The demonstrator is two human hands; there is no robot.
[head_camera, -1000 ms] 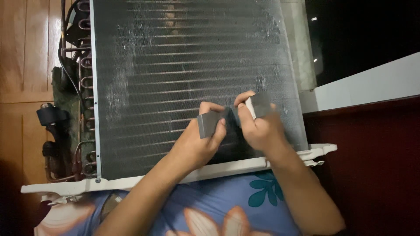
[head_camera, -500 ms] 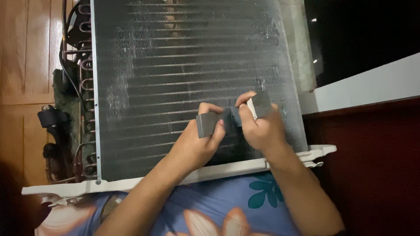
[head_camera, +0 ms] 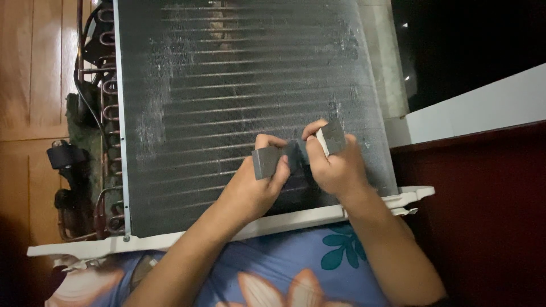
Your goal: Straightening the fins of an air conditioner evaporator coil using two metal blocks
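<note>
- Nothing has moved much: the left hand [head_camera: 256, 185] and right hand [head_camera: 335, 165] still grip the grey comb tool [head_camera: 296, 154] between them.
- The tool presses on the thin coil fins [head_camera: 227, 102]; a hard push could bend them.

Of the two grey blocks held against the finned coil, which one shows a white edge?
The grey block in the right hand, block: its near edge is white. The left hand's block looks grey all over.
</note>
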